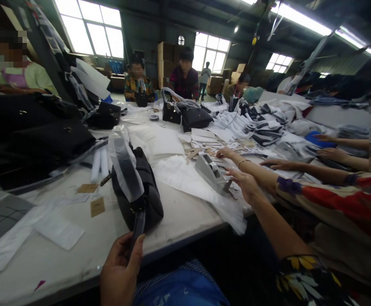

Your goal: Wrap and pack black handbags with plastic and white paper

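Note:
A black handbag (150,187) stands near the front edge of the white table, its handle wrapped in white translucent film (126,165). My left hand (121,263) is closed around the bag's dark strap (138,225), pulled toward me past the table edge. To the right, my right hand (247,185) reaches over the table with fingers stretched out beside a grey tape dispenser (212,172). Whether its fingertips touch any tape is hard to see. A sheet of thin white wrapping (198,195) lies between the bag and the dispenser, hanging over the edge.
Co-workers' hands (225,153) reach in from the right. Black bags (45,136) are piled at left, with more bags (196,117) farther back. Brown tags (97,207), a stack of white sheets (160,140) and a grey object (3,216) lie about. Wrapped straps (264,127) heap up beyond.

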`<state>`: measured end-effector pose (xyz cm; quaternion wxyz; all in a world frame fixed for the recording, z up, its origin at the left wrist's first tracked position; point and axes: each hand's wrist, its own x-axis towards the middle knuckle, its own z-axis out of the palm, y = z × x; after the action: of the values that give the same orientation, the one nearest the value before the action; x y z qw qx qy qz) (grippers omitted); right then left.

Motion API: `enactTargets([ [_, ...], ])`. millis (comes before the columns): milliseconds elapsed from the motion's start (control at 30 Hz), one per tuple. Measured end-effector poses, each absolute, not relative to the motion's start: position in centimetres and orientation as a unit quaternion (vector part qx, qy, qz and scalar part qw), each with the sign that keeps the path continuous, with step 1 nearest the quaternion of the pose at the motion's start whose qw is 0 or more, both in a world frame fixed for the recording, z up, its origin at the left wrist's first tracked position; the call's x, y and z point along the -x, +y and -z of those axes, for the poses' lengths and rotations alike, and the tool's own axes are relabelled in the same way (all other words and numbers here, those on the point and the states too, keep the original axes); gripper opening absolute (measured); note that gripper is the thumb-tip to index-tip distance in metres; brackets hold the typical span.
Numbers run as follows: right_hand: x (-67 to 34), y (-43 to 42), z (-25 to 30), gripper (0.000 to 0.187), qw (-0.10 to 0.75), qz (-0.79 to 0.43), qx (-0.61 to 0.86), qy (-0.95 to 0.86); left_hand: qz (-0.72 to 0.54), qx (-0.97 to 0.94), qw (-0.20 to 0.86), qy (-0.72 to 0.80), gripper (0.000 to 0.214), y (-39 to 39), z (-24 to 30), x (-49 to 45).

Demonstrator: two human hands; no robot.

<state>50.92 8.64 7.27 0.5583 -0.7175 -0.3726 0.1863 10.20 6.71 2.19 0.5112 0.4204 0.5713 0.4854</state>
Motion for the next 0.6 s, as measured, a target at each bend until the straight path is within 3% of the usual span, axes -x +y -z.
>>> enactTargets([
  [233, -50.4, 5.0, -5.8, 0.055, 0.603, -0.291, 0.695, -0.263, -0.488, -0.418, 0.511, 0.571, 0.060, 6.5, -1.8, -10.0],
  [433, -50.4, 4.5, -2.9, 0.051, 0.592, -0.250, 0.728, -0.241, -0.488, -0.381, 0.545, 0.566, 0.062, 6.4, -2.6, -10.2],
  [600, -45.8, 3.7, -4.5, 0.049, 0.571, -0.272, 0.710, -0.309, -0.491, -0.342, 0.572, 0.560, 0.071, 6.3, -2.6, -10.4],
])
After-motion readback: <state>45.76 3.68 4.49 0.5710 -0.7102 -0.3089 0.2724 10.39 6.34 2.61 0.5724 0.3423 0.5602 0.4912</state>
